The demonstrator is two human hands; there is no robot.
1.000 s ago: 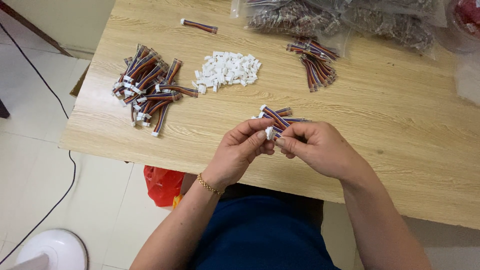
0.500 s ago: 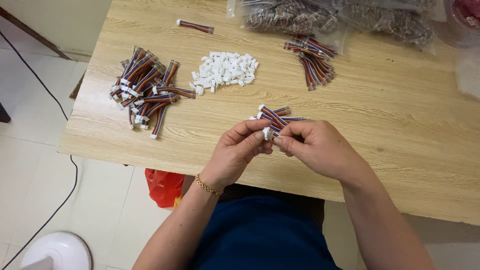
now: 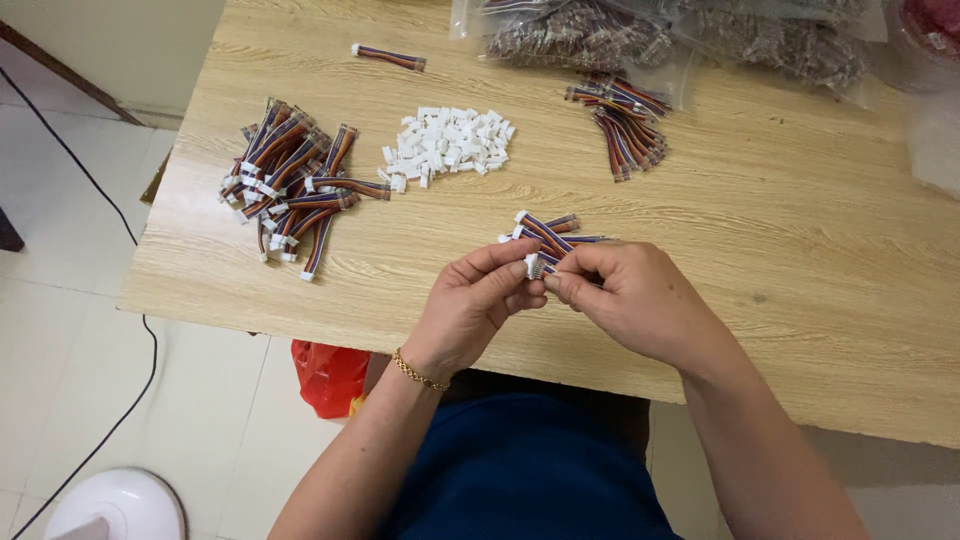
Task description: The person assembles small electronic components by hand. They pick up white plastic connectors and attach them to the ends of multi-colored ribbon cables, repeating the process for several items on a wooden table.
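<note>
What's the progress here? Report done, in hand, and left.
Done: a large pile of finished cables with white ends lies far left. In hand: left hand and right hand pinch a white connector onto one cable. Left: loose connectors and bare cables.

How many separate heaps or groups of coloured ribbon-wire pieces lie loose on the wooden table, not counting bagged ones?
4: a large heap at the left, a single piece at the top left, a bundle near the bags, and a few pieces just beyond the hands. Others may be hidden under the hands.
</note>
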